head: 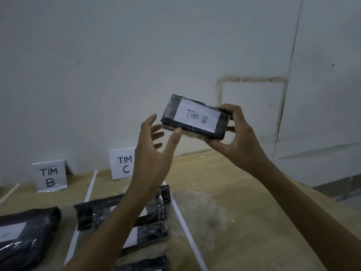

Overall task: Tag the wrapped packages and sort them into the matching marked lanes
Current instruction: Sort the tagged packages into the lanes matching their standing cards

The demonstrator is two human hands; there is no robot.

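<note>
Gripping a black wrapped package [195, 117] tagged "TIM B" by its end in the right hand [237, 139], left hand [154, 147] spread open, thumb touching the package's lower edge, above the "TIM C" sign [122, 163].

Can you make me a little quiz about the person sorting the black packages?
1. True or false: the right hand grips the raised package.
2. Which letter follows "TIM" on the package's tag? A) A  B) B  C) C
3. Fill the gap: the lane sign nearer the left hand reads TIM ___.

Key: 1 true; 2 B; 3 C.
</note>
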